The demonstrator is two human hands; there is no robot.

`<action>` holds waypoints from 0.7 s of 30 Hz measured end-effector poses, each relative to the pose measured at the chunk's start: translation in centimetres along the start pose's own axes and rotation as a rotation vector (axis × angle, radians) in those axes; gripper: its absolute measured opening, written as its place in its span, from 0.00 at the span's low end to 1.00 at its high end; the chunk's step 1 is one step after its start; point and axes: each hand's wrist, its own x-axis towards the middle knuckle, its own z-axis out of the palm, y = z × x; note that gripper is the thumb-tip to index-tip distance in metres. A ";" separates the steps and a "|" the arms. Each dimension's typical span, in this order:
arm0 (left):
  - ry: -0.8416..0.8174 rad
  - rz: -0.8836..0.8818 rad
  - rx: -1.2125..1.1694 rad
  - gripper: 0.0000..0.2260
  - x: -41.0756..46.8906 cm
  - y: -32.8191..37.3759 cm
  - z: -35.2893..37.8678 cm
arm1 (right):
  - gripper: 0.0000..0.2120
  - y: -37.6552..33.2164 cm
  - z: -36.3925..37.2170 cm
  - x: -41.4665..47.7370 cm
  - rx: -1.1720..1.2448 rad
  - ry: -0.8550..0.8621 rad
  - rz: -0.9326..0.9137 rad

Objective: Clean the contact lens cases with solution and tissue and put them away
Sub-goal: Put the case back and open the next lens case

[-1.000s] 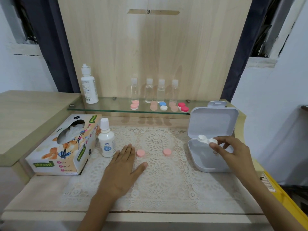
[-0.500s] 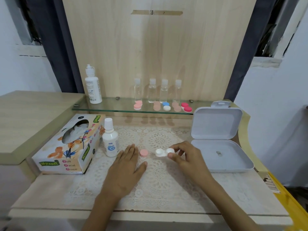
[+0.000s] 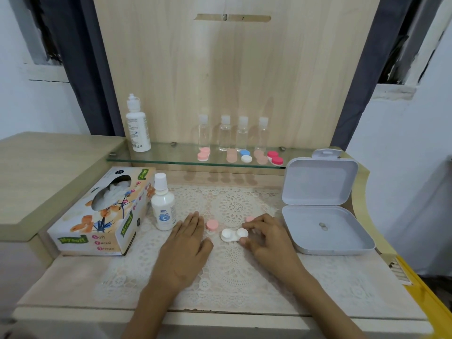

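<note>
A white double lens case lies on the lace mat in front of me. My right hand has its thumb and fingertips on the case's right cup. My left hand rests flat on the mat, fingers apart, holding nothing. A pink cap sits between the two hands, and a second pink cap peeks out behind my right fingers. A small white solution bottle stands left of my left hand, beside the tissue box. The white storage box stands open at the right.
A glass shelf at the back holds a tall white bottle, several clear small bottles and several coloured lens cases. A wooden panel rises behind it. The yellow table edge runs along the right.
My right hand carried the white lens case out of the storage box, leftward, and set it down on the mat. The left hand stayed in place.
</note>
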 end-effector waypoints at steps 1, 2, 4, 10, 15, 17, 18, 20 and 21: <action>-0.001 -0.001 0.000 0.42 0.0 0.0 0.0 | 0.14 0.0 0.0 0.0 0.007 0.006 0.003; -0.001 -0.003 -0.001 0.42 -0.1 -0.1 0.0 | 0.13 -0.1 -0.1 0.0 0.009 0.009 0.002; 0.000 -0.004 -0.003 0.42 -0.1 -0.1 0.0 | 0.11 -0.1 0.0 -0.1 0.004 0.014 -0.005; 0.001 -0.006 0.008 0.42 0.1 0.1 0.0 | 0.10 -0.2 0.0 -0.1 -0.002 0.027 -0.006; -0.005 -0.013 0.001 0.42 0.1 -0.1 0.2 | 0.11 -0.2 0.1 -0.1 -0.002 0.030 -0.008; -0.004 -0.016 -0.006 0.42 0.2 -0.2 0.3 | 0.11 -0.2 0.1 -0.1 0.002 0.034 -0.005; -0.006 -0.018 -0.009 0.41 0.2 -0.2 0.4 | 0.11 -0.2 0.1 -0.1 0.004 0.035 -0.004; -0.010 -0.020 -0.005 0.41 0.1 -0.2 0.4 | 0.11 -0.2 0.1 -0.1 0.007 0.036 -0.004; -0.009 -0.022 -0.004 0.41 0.1 -0.2 0.4 | 0.11 -0.2 0.1 -0.2 0.006 0.035 -0.006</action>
